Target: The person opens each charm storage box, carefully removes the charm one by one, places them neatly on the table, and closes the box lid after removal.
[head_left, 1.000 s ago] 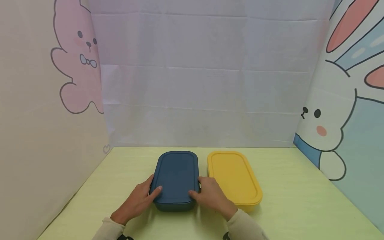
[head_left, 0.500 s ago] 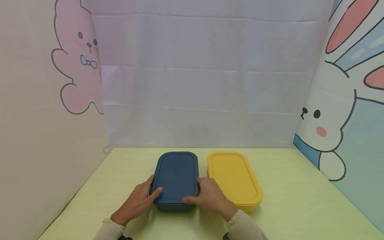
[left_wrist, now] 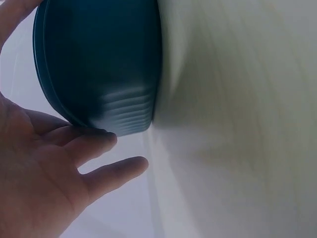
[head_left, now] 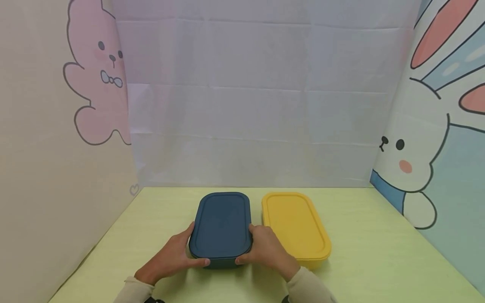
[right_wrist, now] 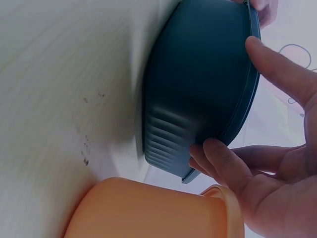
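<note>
A dark blue food container (head_left: pixel 222 223) with a fitted lid sits on the table, its short end facing me. My left hand (head_left: pixel 170 256) holds its near left corner, thumb across the front just under the lid and fingers along the side. At the near right corner my right hand (head_left: pixel 269 248) grips it, thumb at the front and fingers on the right wall. In the left wrist view, the ribbed wall of the container (left_wrist: pixel 109 64) shows beside the fingertips. The right wrist view has the thumb on the lid's rim and fingertips against the wall of the container (right_wrist: pixel 198 79).
Close on the right stands a yellow lidded container (head_left: pixel 297 227), just beyond the right hand. The pale green table (head_left: pixel 371 252) ends at a white cloth backdrop (head_left: pixel 250 105). Side panels with cartoon animals flank the table.
My left thumb has come down from the lid's top to its front edge. The right thumb has moved from the lid's corner to the front. The blue container has stayed in place.
</note>
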Available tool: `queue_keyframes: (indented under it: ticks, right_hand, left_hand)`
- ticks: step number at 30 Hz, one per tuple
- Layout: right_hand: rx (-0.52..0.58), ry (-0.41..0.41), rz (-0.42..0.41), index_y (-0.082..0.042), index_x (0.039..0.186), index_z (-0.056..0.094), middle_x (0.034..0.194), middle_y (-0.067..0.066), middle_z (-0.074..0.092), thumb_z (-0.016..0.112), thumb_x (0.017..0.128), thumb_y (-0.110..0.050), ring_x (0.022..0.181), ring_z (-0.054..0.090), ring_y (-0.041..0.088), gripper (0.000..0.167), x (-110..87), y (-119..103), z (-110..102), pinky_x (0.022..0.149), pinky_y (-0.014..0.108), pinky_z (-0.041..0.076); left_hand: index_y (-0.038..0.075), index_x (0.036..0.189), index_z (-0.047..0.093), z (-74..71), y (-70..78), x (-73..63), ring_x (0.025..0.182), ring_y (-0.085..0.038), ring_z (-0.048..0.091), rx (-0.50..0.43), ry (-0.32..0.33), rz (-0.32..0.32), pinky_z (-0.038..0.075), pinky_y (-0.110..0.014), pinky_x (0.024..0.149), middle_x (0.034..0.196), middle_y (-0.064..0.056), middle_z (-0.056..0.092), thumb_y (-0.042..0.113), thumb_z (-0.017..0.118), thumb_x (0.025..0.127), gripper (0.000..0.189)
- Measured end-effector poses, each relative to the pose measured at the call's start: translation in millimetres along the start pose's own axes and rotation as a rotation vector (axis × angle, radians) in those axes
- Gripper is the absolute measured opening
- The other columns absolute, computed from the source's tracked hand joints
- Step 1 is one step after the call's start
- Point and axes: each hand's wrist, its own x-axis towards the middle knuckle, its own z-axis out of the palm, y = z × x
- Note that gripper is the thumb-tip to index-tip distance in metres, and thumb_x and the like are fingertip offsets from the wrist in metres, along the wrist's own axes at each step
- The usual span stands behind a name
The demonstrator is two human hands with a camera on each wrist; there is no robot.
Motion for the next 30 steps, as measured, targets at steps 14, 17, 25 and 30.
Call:
queue_keyframes:
  ticks: [14, 17, 25, 30]
  right_hand:
    - [-0.020, 0.006, 0.031, 0.008, 0.117, 0.066, 0.100, 0.017, 0.075, 0.098, 0.057, -0.040, 0.091, 0.070, 0.027, 0.083, -1.5, -0.5, -0.8, 0.078, 0.038, 0.059]
    - [-0.029, 0.012, 0.027, 0.010, 0.120, 0.065, 0.105, 0.020, 0.075, 0.097, 0.057, -0.040, 0.095, 0.070, 0.029, 0.087, -1.6, -0.5, -1.0, 0.082, 0.041, 0.059]
    - [-0.033, 0.027, 0.026, 0.010, 0.122, 0.064, 0.107, 0.021, 0.074, 0.097, 0.057, -0.040, 0.096, 0.070, 0.032, 0.089, -2.3, -0.9, -1.3, 0.084, 0.044, 0.059]
    - [-0.060, 0.037, 0.023, 0.006, 0.113, 0.067, 0.096, 0.017, 0.075, 0.097, 0.056, -0.042, 0.086, 0.069, 0.028, 0.080, -1.4, -1.7, -1.7, 0.076, 0.039, 0.058]
  left_hand:
    - [-0.003, 0.159, 0.018, 0.9, -3.4, 0.8, 0.143, -0.045, 0.042, 0.034, 0.022, 0.021, 0.043, -0.062, 0.111, 0.158, -0.027, 0.037, 0.059, 0.082, 0.072, 0.124]
    - [-0.003, 0.159, 0.018, 1.4, -3.7, 0.8, 0.143, -0.045, 0.042, 0.039, 0.025, 0.019, 0.043, -0.062, 0.111, 0.158, -0.027, 0.037, 0.059, 0.082, 0.072, 0.125]
    - [-0.003, 0.159, 0.017, 1.6, -2.7, 0.4, 0.144, -0.046, 0.041, 0.025, 0.023, 0.021, 0.043, -0.062, 0.111, 0.159, -0.028, 0.036, 0.058, 0.082, 0.073, 0.124]
    - [-0.002, 0.159, 0.016, 0.5, -1.9, 0.1, 0.144, -0.045, 0.041, 0.030, 0.031, 0.027, 0.043, -0.061, 0.111, 0.159, -0.027, 0.036, 0.059, 0.081, 0.074, 0.123]
